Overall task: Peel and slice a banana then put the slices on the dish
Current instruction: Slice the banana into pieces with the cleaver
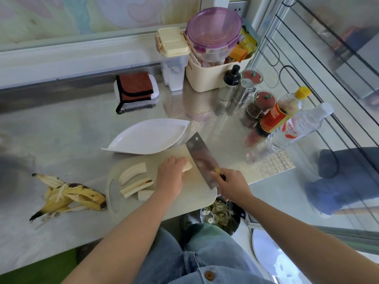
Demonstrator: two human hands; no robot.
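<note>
On the pale cutting board my left hand holds down a peeled banana piece, its end sticking out toward the blade. My right hand grips the handle of a cleaver, whose blade stands just right of that piece. Three long banana pieces lie on the board's left part. The white leaf-shaped dish sits behind the board and holds nothing. The banana peel lies on the counter to the left.
Spice jars, shakers and bottles crowd the counter's right rear. A cream basket with a purple-lidded container and a folded brown cloth stand at the back. The counter's front edge runs just under the board, with a waste bin below.
</note>
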